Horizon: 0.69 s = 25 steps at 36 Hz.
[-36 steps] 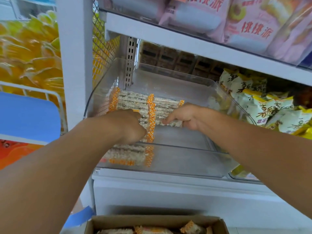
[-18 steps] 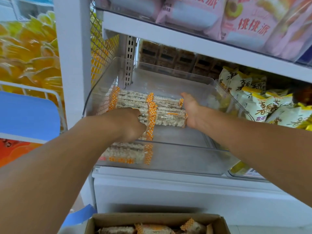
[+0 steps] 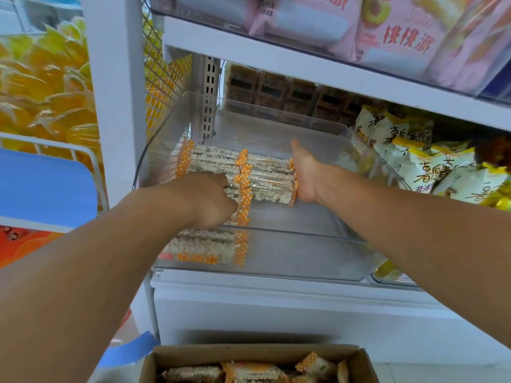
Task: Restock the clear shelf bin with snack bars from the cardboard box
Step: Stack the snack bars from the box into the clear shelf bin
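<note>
The left hand covers the near-left snack bars, and its fingertips are tucked out of sight. Below both arms, the cardboard box is chopped off by the bottom edge.

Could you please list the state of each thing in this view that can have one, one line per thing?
clear shelf bin: partly filled, right half bare.
snack bars: lying flat in rows at the bin's left side.
cardboard box: open, bars inside.
left hand: knuckles up on the bars; grip hidden.
right hand: flat, fingers straight, pressed against the bars' right ends.
</note>
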Each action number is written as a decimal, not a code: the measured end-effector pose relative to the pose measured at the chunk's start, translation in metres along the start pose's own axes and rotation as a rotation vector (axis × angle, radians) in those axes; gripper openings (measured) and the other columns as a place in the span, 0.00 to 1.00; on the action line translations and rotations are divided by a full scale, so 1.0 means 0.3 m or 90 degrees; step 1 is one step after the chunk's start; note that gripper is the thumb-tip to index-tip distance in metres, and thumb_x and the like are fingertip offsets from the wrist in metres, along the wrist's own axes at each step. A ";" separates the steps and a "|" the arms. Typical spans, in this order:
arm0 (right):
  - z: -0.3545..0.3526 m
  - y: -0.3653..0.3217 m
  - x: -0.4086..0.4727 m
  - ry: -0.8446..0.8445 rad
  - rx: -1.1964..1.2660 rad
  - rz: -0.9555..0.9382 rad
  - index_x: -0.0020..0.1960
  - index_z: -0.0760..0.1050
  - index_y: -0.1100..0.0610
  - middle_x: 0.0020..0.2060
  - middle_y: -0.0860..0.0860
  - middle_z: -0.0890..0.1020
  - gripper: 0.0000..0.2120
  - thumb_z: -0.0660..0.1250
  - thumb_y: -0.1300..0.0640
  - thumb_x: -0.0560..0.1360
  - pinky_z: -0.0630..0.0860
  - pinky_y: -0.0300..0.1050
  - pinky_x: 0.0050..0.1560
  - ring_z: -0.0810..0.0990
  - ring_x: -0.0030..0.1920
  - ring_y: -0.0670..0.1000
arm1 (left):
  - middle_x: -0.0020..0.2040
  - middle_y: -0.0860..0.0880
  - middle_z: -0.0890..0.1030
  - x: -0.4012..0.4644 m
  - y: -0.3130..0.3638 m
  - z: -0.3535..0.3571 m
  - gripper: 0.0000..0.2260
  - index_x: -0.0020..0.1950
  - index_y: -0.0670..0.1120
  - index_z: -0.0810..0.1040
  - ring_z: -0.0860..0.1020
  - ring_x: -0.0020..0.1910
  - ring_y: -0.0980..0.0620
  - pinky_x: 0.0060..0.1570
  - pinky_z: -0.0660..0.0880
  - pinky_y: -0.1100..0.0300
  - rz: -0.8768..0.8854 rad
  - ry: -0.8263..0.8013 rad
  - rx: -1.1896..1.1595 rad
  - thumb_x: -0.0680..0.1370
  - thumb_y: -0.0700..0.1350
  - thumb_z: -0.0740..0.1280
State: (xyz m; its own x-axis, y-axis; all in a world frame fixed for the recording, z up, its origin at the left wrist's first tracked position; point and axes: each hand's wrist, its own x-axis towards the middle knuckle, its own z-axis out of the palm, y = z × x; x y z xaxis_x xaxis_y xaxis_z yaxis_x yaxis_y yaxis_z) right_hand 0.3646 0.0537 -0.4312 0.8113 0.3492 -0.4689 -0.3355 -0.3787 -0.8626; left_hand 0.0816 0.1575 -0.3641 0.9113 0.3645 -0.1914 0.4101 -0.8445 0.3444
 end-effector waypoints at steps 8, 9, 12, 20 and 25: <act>0.055 -0.040 -0.361 0.075 -0.025 -0.029 0.51 0.73 0.60 0.53 0.58 0.81 0.29 0.56 0.33 0.78 0.80 0.57 0.55 0.83 0.50 0.58 | 0.80 0.46 0.60 0.008 -0.010 0.001 0.27 0.80 0.51 0.58 0.63 0.75 0.44 0.64 0.66 0.58 0.012 0.033 0.004 0.81 0.53 0.60; 0.043 -0.041 -0.371 0.084 -0.034 -0.038 0.46 0.71 0.60 0.46 0.56 0.80 0.25 0.55 0.38 0.81 0.80 0.52 0.48 0.81 0.44 0.56 | 0.80 0.47 0.59 0.009 -0.011 0.001 0.28 0.80 0.52 0.58 0.62 0.76 0.44 0.65 0.65 0.58 0.012 0.032 0.004 0.81 0.54 0.61; 0.019 -0.040 -0.383 0.084 -0.078 -0.048 0.58 0.72 0.56 0.53 0.53 0.78 0.20 0.55 0.40 0.83 0.76 0.45 0.50 0.78 0.51 0.52 | 0.80 0.47 0.58 0.010 -0.008 0.002 0.28 0.80 0.52 0.57 0.63 0.75 0.44 0.62 0.65 0.60 0.018 0.033 0.004 0.81 0.54 0.61; -0.009 -0.028 -0.565 0.089 -0.063 -0.125 0.78 0.61 0.53 0.76 0.54 0.66 0.30 0.55 0.38 0.82 0.59 0.52 0.73 0.63 0.75 0.56 | 0.64 0.42 0.79 -0.036 0.017 -0.013 0.18 0.66 0.49 0.77 0.76 0.63 0.40 0.59 0.75 0.51 0.084 0.203 0.085 0.80 0.54 0.63; -0.039 0.140 -0.874 0.354 -0.023 -0.713 0.42 0.77 0.61 0.32 0.56 0.78 0.15 0.62 0.53 0.81 0.72 0.52 0.38 0.76 0.34 0.54 | 0.38 0.44 0.81 -0.202 0.154 -0.039 0.15 0.43 0.44 0.81 0.78 0.41 0.43 0.41 0.70 0.57 0.305 0.439 0.046 0.78 0.53 0.61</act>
State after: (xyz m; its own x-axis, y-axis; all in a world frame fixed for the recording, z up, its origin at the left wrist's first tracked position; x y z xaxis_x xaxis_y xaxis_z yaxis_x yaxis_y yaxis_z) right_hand 0.1434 -0.0640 -0.3423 0.7370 0.0885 0.6701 0.6754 -0.1344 -0.7251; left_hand 0.0458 0.1010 -0.3260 0.8135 0.0987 0.5732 -0.0087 -0.9833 0.1816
